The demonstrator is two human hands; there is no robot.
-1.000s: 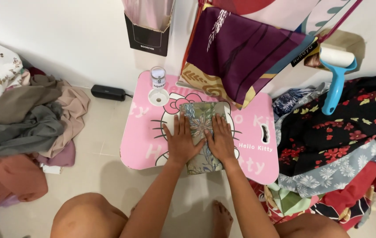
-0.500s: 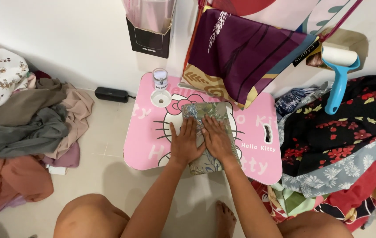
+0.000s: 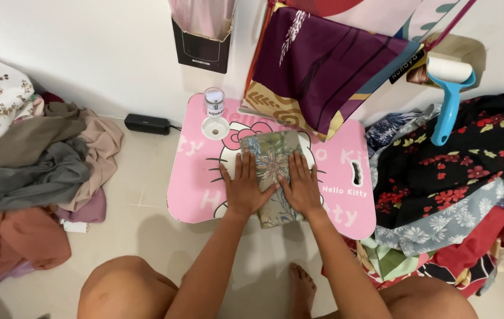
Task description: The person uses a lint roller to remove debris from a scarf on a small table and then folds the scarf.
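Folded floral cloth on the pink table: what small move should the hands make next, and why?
Probably slide both palms outward to smooth it. The left hand and right hand lie flat, side by side, on the folded green floral cloth, which sits as a neat rectangle on the pink lap table, with its far end uncovered.

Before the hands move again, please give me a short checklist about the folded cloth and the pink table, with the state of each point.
1. Both hands flat on the folded floral cloth: ok; left hand and right hand press side by side.
2. Cloth fully on the pink table: not ok; its near end reaches the front edge.
3. Cloth folded to a neat rectangle: ok.
4. Small clear bottle upright, apart from the cloth: ok.
5. Hanging purple cloth off the table: not ok; it drapes over the back edge.
6. Underside smooth: cannot tell.
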